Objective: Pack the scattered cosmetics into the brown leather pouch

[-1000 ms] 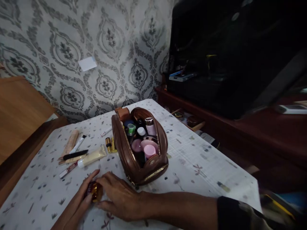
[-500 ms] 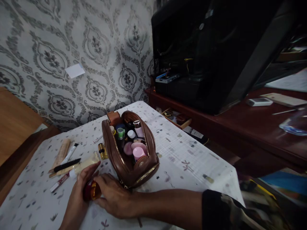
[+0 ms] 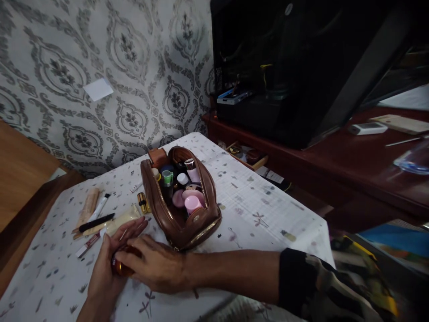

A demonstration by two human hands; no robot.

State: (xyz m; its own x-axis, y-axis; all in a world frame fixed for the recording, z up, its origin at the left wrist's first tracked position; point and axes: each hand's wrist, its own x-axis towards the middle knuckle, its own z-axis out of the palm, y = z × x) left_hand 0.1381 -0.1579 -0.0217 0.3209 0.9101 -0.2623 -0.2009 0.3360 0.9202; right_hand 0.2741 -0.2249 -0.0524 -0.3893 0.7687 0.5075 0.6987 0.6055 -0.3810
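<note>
Low in the head view, my two hands have a small amber and dark red container (image 3: 121, 267) between them. My left hand (image 3: 109, 264) cups it from the left, its fingers slanting up behind it. From the right, the fingers of my right hand (image 3: 156, 264) close over it and hide much of its shape. Beyond my right hand stands an unzipped brown toiletry bag (image 3: 212, 201). Inside it are a pink-lidded item (image 3: 192, 204), a green-capped bottle (image 3: 167, 178), a white cap (image 3: 182, 179) and other cosmetics. A pale tube (image 3: 120, 219) lies just past my left fingertips.
Left of the bag lie a black pencil-like stick (image 3: 96, 222), a beige tube (image 3: 90, 203), a lip gloss tube (image 3: 87, 245) and gold-and-black tubes (image 3: 143, 202). The patterned tablecloth (image 3: 261, 197) meets the wall. A dark red desk (image 3: 321, 172) with a black case (image 3: 268, 120) borders the right.
My right hand has shifted slightly left and its fingers now reach further over the container. The fingers of my left hand are straighter. The camera view has shifted a little.
</note>
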